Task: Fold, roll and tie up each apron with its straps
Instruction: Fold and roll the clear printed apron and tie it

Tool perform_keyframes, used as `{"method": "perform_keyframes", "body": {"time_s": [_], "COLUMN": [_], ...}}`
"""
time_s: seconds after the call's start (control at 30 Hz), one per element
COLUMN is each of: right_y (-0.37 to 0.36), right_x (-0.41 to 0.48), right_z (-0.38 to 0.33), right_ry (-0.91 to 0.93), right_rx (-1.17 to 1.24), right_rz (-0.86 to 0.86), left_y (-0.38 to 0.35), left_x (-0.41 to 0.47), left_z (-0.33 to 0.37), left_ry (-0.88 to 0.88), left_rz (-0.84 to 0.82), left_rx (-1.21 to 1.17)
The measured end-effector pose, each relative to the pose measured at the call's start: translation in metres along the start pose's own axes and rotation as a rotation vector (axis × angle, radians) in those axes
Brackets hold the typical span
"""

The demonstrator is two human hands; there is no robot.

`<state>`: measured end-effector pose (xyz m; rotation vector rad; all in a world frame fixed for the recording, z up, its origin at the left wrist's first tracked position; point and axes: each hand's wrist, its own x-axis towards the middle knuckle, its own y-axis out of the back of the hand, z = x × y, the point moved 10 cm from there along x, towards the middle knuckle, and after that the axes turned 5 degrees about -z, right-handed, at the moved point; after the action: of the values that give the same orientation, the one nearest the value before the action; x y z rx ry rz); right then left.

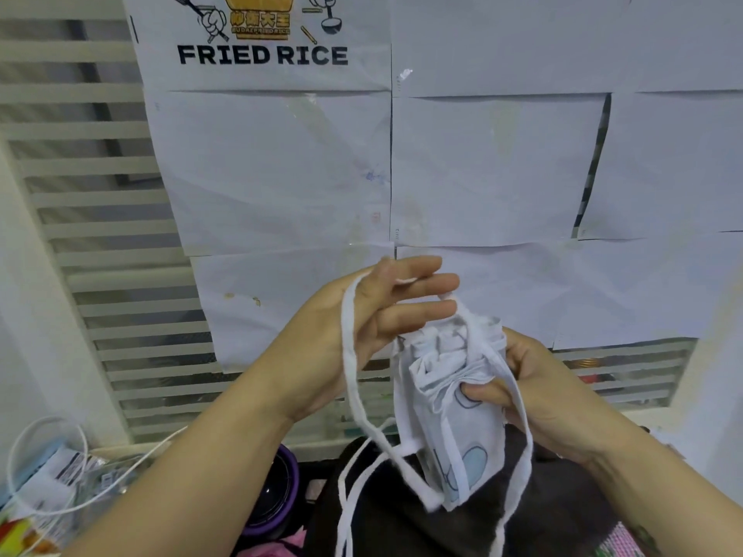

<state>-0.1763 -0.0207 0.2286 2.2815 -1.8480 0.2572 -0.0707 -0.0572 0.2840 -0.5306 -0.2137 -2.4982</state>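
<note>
While your right hand (pixel 538 396) is gripping the rolled apron (pixel 434 400) with curled fingers, your left hand (pixel 378 315) just beside it is carrying the strap (pixel 347 355) — looped across nearly straight fingers.

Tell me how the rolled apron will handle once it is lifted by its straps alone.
Probably soft and light: the rolled apron dents under the thumb of the right hand. It would likely loosen or unroll, since no knot shows around it. The strap hangs limp over the left hand, so expect the roll to dangle and swing.
</note>
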Motion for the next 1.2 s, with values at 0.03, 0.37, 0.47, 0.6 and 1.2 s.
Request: {"method": "perform_keyframes", "body": {"time_s": [0.03, 0.37, 0.47, 0.6, 1.2], "right_y": [0.001, -0.003, -0.005, -0.002, 0.012], "right_x": [0.0, 0.0, 0.003, 0.005, 0.005], "right_z": [0.001, 0.007, 0.007, 0.005, -0.008], "right_ry": [0.003, -0.02, -0.016, -0.018, 0.04], "right_rx": [0.011, -0.004, 0.008, -0.021, -0.239], "right_rz": [-0.001, -0.031, -0.036, 0.001, 0.146], "left_y": [0.004, 0.013, 0.007, -0.004, 0.004], "left_x": [-0.004, -0.029, -0.028, -0.027, -0.008], "left_z": [-0.001, 0.007, 0.019, 0.037, 0.022], "left_ry": [-0.007, 0.234, 0.142, -0.049, 0.052], "left_rz": [-0.007, -0.089, 0.098, 0.288, 0.274], "left_rx": [-0.031, 0.58, 0.925, 1.076, 0.948]}}
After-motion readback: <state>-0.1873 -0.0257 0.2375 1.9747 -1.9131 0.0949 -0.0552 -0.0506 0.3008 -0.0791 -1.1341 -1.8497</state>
